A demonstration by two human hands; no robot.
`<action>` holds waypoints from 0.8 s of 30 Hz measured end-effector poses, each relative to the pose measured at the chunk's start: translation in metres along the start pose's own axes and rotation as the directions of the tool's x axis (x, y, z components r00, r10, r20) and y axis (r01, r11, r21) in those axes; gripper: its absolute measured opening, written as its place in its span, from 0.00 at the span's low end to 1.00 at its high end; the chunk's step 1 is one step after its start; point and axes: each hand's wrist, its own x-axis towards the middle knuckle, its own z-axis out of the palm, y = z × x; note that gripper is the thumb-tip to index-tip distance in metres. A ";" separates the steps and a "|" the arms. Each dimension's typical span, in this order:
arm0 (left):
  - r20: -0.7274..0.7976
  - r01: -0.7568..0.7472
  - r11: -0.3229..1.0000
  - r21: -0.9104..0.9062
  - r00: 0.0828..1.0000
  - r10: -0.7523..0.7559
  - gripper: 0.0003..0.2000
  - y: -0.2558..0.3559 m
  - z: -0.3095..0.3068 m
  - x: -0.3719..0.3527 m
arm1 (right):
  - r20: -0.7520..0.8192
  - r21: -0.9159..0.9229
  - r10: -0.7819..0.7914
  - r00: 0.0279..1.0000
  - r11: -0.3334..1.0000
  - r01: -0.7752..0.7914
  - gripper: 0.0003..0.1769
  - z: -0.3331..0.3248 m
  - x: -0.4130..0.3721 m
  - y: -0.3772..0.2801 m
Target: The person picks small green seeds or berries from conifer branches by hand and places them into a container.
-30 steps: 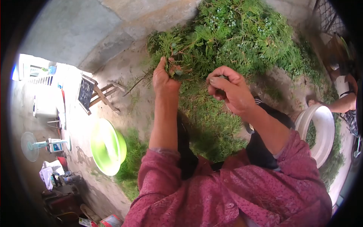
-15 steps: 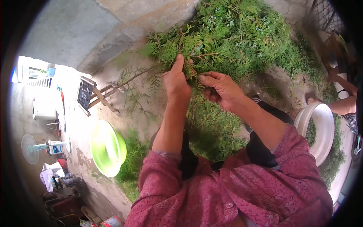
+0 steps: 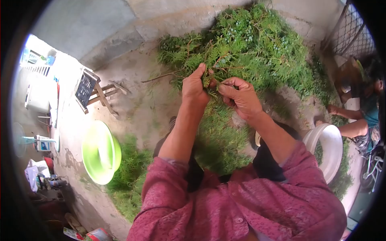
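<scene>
The left hand (image 3: 194, 87) is closed round a leafy branch (image 3: 219, 64), its bare stem reaching out to one side over the floor (image 3: 140, 104); the right hand (image 3: 243, 98) is drawn narrow, thumb and fingertips pinched together at a small sprig beside the left, though whether anything separate is caught between them cannot be told. The branch is held up in front of the person, against the near edge of a large pile (image 3: 277, 48) of green boughs by the wall; pale bluish berries dot the pile.

As for how far things have come, this branch is in hand and being worked at, with leaves on it; the pile is broad and thick, so much appears left; flatter greenery (image 3: 227, 138) lies between the person's legs, and more lies by the lime-green basin (image 3: 90, 154), perhaps from branches handled already, though that is a judgement; how much the white tub (image 3: 335, 154) holds cannot be made out.

A folding stool (image 3: 84, 90) stands off to the left; on the far right another person's arm (image 3: 345, 113) reaches towards the edge of the greenery.
</scene>
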 end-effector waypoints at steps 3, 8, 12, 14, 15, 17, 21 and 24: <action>-0.096 -0.042 0.997 -0.061 0.995 0.036 0.05 0.022 -0.005 0.011 | -0.017 -0.102 -0.075 0.997 0.992 0.073 0.05 0.008 -0.025 -0.009; -0.054 -0.141 0.989 -0.046 0.989 0.138 0.08 0.044 0.001 -0.005 | -0.269 0.020 -0.290 0.918 0.952 0.306 0.06 -0.040 -0.055 -0.035; 0.138 -0.096 0.995 0.009 0.986 0.094 0.07 0.051 -0.001 -0.014 | -0.707 -0.184 -0.405 0.580 0.897 0.403 0.08 -0.140 -0.119 -0.070; 0.196 -0.103 0.994 0.031 0.976 0.095 0.06 0.055 -0.001 -0.020 | -0.707 -0.422 -0.559 0.433 0.825 0.375 0.08 -0.197 -0.171 -0.075; 0.246 -0.109 0.992 0.061 0.965 0.091 0.05 0.056 0.000 -0.023 | -0.729 -0.612 -0.624 0.283 0.778 0.140 0.11 -0.225 -0.193 -0.074; 0.262 -0.090 0.994 0.068 0.963 0.069 0.05 0.058 0.001 -0.028 | -0.689 -0.723 -0.676 0.262 0.619 -0.306 0.19 -0.304 -0.246 -0.057; 0.334 -0.103 0.988 0.117 0.941 0.058 0.05 0.056 0.001 -0.030 | -0.359 -0.597 -0.757 0.546 -0.263 -0.758 0.23 -0.339 -0.283 -0.034; 0.387 -0.115 0.986 0.120 0.920 0.061 0.06 0.054 0.005 -0.035 | -0.581 -0.742 -0.538 0.611 0.040 -0.669 0.21 -0.301 -0.246 -0.059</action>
